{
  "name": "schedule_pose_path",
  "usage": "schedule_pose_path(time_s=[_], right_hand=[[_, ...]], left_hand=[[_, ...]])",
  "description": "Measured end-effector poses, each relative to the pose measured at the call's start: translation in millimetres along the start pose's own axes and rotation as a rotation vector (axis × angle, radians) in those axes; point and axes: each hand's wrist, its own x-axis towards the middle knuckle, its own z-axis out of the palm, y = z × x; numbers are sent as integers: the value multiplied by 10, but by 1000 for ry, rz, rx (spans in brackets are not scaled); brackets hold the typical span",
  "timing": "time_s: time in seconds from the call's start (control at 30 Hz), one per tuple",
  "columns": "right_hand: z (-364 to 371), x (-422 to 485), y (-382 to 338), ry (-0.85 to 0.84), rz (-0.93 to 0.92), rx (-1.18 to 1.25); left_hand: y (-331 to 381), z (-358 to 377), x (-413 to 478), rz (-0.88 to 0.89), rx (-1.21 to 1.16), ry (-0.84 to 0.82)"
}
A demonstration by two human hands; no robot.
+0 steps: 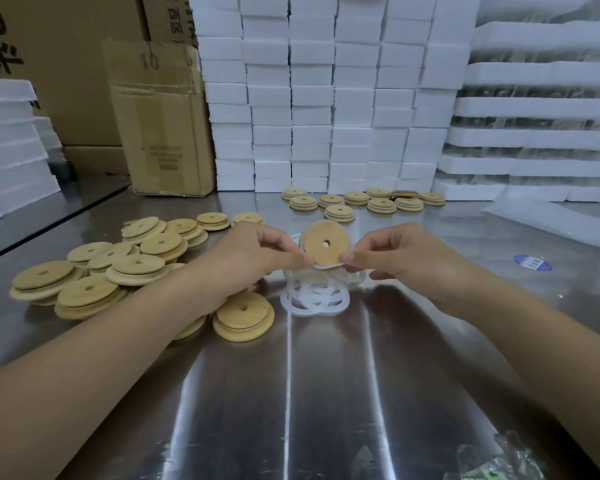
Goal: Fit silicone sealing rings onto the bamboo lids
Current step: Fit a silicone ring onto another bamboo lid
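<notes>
Fingers [293,261] of the left hand [253,258] and the right hand [395,261] pinch opposite edges of one bamboo lid [326,247]. They hold it tilted up on edge just above the surface [326,393], its flat face and centre hole turned toward the camera. A white silicone ring [326,267] shows along the lid's lower rim and up its left side, caught under both thumbs. It looks partly seated; whether it has gone round the far side cannot be told, so this lid reads as mid-fitting, not finished.

Directly beneath the hands lies a tangled heap of loose rings [314,297], so plenty of seals wait to be used. To the left, beside and partly under the left forearm, spreads a large pile of bare lids [97,275], none showing a white band. One more bare lid [243,318] lies apart, close to the left wrist.

Farther back, near the wall of foam blocks [326,98], sits a smaller scatter of finished lids [361,200], each with a pale band at its step. A cardboard box [160,126] stands at the back left.

By the look of the two groups, the bare pile clearly outnumbers the finished one, so most of the job seems to be left.
</notes>
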Motion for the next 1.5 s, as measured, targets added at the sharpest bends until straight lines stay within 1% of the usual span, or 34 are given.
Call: schedule_pose_path(time_s=[0.13,0.3,0.47,0.63,0.7,0.83,1.0,1.2,1.33,1.4,1.43,1.5], right_hand=[[-20,-7,-54,20,10,95],[-37,-20,-85,13,-9,176],[-3,-40,-105,14,-4,199],[10,-58,-136,57,14,246],[15,-70,-147,52,15,238],[41,-83,-152,4,-3,198],[77,-64,-125,7,-99,155],[69,-48,-91,35,-143,192],[92,-21,-54,38,-157,169],[108,-18,-36,47,-204,137],[111,-22,-24,62,-257,89],[120,-28,5,99,-379,-102]], left_hand=[[31,11,6,-59,-122,-17],[60,-13,-4,-83,-288,-71],[75,-29,-27,-85,-348,-56],[130,-10,-81,-65,-266,-122],[140,-3,-92,-59,-239,-125],[147,-6,-96,-29,-163,-102],[128,34,-94,38,-81,-47],[103,39,-76,122,-64,-42],[72,76,-48,214,-66,6],[49,88,-27,271,-46,35],[37,94,-19,296,-35,41],[11,103,-16,333,-5,25]])
